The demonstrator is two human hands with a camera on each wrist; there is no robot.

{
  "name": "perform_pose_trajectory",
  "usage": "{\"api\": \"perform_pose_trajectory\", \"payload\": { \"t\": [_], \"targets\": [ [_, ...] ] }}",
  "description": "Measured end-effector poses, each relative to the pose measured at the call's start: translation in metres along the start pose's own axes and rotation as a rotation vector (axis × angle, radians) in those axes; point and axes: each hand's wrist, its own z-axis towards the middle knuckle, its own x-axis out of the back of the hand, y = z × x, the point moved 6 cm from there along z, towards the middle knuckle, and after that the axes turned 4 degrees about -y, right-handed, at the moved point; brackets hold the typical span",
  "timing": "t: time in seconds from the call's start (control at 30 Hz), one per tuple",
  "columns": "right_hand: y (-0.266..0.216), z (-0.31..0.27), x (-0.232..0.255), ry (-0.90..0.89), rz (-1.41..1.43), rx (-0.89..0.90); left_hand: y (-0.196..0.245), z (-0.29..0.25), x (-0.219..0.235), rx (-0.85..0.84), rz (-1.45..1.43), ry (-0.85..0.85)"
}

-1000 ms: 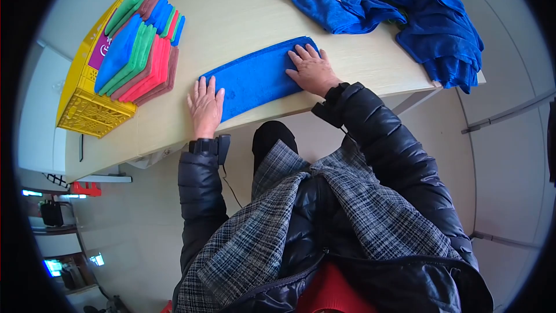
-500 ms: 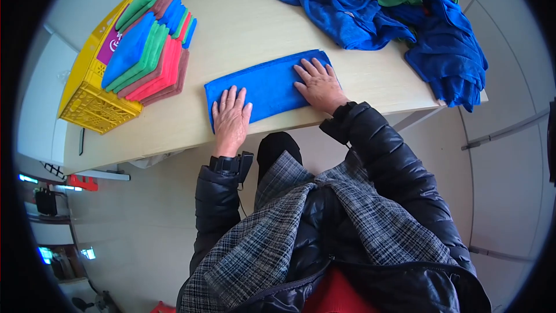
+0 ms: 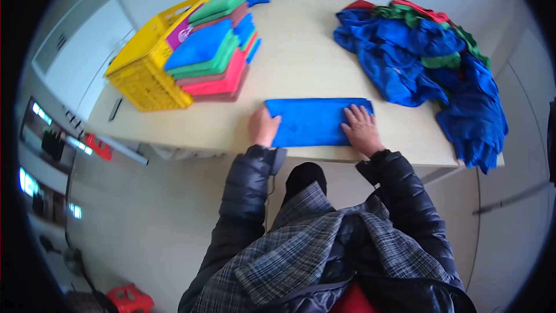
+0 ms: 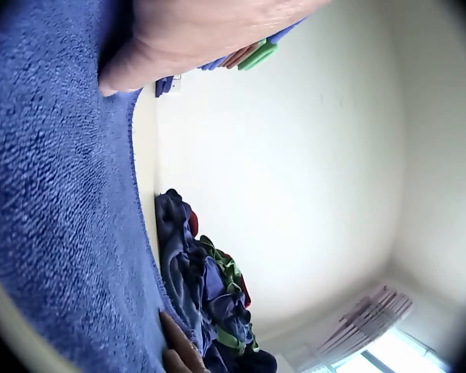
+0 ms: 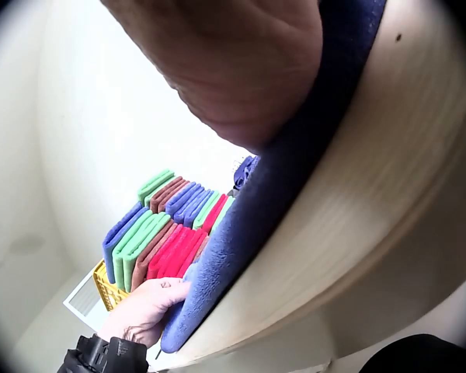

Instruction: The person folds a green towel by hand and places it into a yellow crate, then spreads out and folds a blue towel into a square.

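A folded blue towel [image 3: 313, 122] lies in a long strip near the table's front edge. At its left end my left hand [image 3: 264, 127] grips the edge, thumb on top and fingers curled round the side; the right wrist view shows this hand [image 5: 146, 307] pinching the end. My right hand [image 3: 363, 130] lies with straight fingers on the towel's right end. Close up in the left wrist view, the left thumb [image 4: 124, 74] rests on the fluffy cloth [image 4: 62, 194], while the other left fingers are hidden.
Left of the towel stand stacks of folded towels [image 3: 217, 58] in blue, green, brown and red, beside a yellow crate [image 3: 149, 72]. A loose heap of blue cloths [image 3: 399, 64], with some green and red, covers the table's right side. A small dark object [image 3: 116, 109] lies front left.
My left hand has gone from lying flat on the towel to gripping its left end. The right hand stays flat on the right end. The head view has tilted up.
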Motion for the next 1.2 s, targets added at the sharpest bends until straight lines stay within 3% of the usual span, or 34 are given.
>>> {"api": "perform_pose_trajectory", "payload": {
  "t": [0.27,0.33,0.5,0.6,0.67,0.8,0.87,1.1,1.2],
  "targets": [
    [0.002,-0.001,-0.005,-0.03,0.036,0.056,-0.013,-0.011,0.003,0.104,-0.307,0.025],
    [0.007,0.0,-0.009,0.003,-0.021,0.036,-0.022,-0.002,-0.009,0.106,-0.413,-0.135],
    [0.002,-0.005,-0.005,0.013,-0.053,0.011,-0.035,0.002,-0.026,0.064,-0.645,-0.169],
    [-0.004,-0.008,0.004,0.04,0.003,0.044,-0.03,-0.008,-0.03,0.02,-1.08,-0.319],
    [0.001,-0.008,-0.001,0.066,0.032,0.066,-0.043,-0.002,-0.044,0.062,-1.091,-0.37],
    [-0.003,-0.01,0.008,0.042,0.071,0.06,-0.025,-0.017,-0.023,0.177,-1.2,-0.463],
    [-0.015,-0.012,0.012,-0.016,0.073,0.008,-0.019,-0.025,-0.018,0.201,-1.186,-0.485],
    [-0.071,0.003,0.005,0.089,0.047,0.067,-0.015,-0.04,-0.013,0.32,-1.437,-0.595],
    [-0.076,0.015,0.0,0.094,0.008,0.057,-0.019,-0.04,-0.012,0.297,-1.446,-0.564]
  ]
}}
